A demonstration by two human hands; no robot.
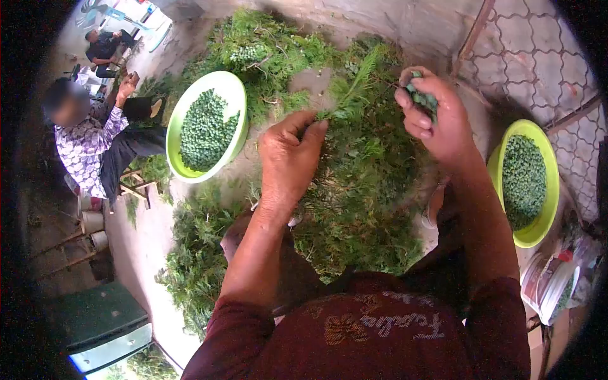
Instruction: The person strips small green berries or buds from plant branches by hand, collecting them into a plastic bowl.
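Observation:
My left hand [291,155] pinches the base of a feathery green sprig [354,92] that points up and to the right. Several small green berries [421,98] lie in the curled fingers of my right hand [437,114], held a little to the right of the sprig. Below both hands, a heap of cut green branches [367,196] covers the floor. Left of my left hand, a white and lime-green basin [240,95] holds many green berries. Another yellow-green basin [552,171] of berries stands beyond my right forearm.
A person in a patterned shirt [82,139] sits at the left, and another person [104,50] sits farther back. A white bucket [548,288] leans at the lower right. A dark green box [101,313] stands lower left. Patterned paving [532,69] lies upper right.

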